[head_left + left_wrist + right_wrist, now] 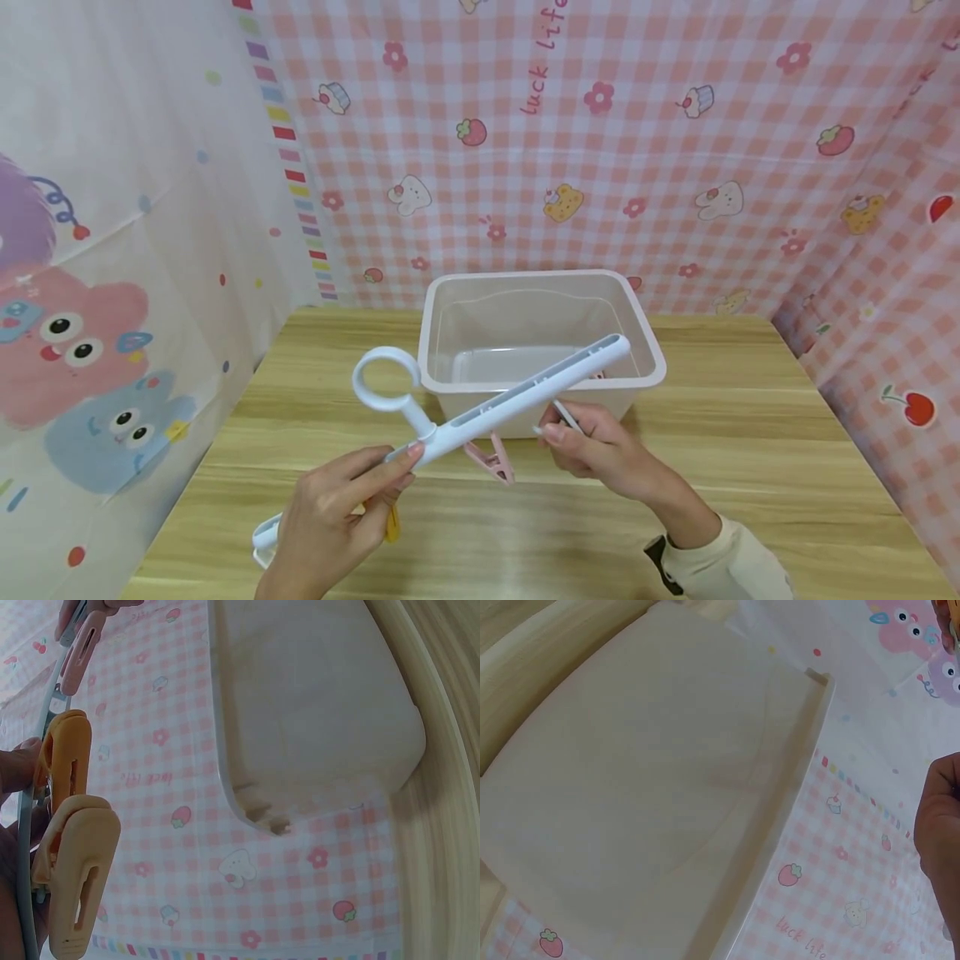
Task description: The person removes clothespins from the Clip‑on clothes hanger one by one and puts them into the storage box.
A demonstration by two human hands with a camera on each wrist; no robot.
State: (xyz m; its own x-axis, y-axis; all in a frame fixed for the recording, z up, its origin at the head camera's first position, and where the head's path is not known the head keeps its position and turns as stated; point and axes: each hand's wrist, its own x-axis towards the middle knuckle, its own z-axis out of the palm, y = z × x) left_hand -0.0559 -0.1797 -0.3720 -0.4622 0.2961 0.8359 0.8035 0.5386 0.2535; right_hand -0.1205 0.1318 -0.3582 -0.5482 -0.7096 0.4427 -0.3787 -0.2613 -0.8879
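My left hand [341, 508] grips a light blue clip hanger [517, 404] beside its open ring hook [386, 379], holding the bar tilted up to the right. A pink clip [491, 460] hangs from the bar. An orange clip [71, 761] and a beige clip [82, 877] show on it in the left wrist view; in the head view the hand mostly hides them. My right hand [592, 446] pinches a small grey clip [566, 414] just below the bar's raised half. In the right wrist view, the right hand [939, 821] shows only at the edge, its fingers cut off.
Behind the hanger, a white plastic bin [431, 333] stands on the wooden table [750, 433], with a small pinkish item [598, 375] inside. A pink checked cloth [645, 150] hangs behind the table, and a cartoon-printed white cloth [187, 250] on the left.
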